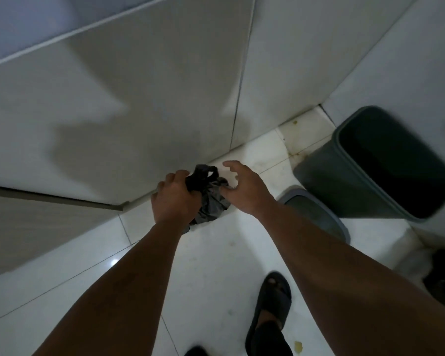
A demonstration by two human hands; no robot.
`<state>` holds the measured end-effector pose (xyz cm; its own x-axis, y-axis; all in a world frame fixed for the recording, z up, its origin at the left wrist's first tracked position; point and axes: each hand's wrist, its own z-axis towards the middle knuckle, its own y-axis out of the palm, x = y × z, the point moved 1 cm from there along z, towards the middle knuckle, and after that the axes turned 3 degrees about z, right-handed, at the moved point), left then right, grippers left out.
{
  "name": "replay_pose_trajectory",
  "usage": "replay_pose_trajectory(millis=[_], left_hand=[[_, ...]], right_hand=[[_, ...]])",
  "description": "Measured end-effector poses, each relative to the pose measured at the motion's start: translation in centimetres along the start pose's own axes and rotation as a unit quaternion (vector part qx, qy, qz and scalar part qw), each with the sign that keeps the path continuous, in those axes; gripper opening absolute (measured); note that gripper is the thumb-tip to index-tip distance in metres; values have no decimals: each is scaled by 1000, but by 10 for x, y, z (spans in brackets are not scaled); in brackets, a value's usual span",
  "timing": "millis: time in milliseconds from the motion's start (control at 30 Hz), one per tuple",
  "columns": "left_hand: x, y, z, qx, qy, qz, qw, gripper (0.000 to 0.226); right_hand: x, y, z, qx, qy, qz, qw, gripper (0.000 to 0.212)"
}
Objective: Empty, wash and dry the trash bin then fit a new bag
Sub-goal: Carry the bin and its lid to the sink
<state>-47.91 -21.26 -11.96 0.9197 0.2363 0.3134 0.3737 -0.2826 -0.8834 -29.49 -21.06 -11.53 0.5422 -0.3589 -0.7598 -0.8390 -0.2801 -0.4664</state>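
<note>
The person is wearing a black open-toed slide sandal; both forearms are showing bare, no sleeves, watch or rings visible.

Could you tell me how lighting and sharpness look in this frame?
Head view: dim overall; arm shadows fall on the wall; a small glare spot on the floor tile; the trash bin is motion-blurred; wide-angle distortion bends the tile seams.

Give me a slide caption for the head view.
Left hand grips tied black bag; right hand open beside it.
</note>
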Motion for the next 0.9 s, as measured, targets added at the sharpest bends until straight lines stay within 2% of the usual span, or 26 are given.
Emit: replay_pose_trajectory(millis=[133, 267, 400, 533, 667, 733, 833, 900], left_hand=[[61, -35, -12, -1, 40, 36, 999, 48], [153, -56, -22, -44, 103, 12, 994, 53], [249, -54, -36, -100, 155, 14, 983, 55], [314, -29, -44, -147, 179, 32, 972, 56], [336, 21, -38, -188, 183, 46, 964, 57], [331, 55, -33, -215, 174, 50, 960, 58], [310, 111, -21, -258, 151, 57, 953, 62], [291, 152, -8, -275, 137, 65, 949, 62]], right_hand=[[-1, -70, -38, 61, 32, -2, 998, 56], [7, -163, -76, 121, 88, 19, 989, 50], [33, -248, -117, 170, 139, 28, 975, 35], [76, -306, -151, 247, 197, 69, 946, 46], [129, -332, -168, 339, 255, 90, 901, 45], [163, -331, -169, 384, 286, 103, 872, 52], [213, -314, -161, 408, 324, 156, 839, 67], [242, -299, -150, 408, 322, 202, 830, 73]])
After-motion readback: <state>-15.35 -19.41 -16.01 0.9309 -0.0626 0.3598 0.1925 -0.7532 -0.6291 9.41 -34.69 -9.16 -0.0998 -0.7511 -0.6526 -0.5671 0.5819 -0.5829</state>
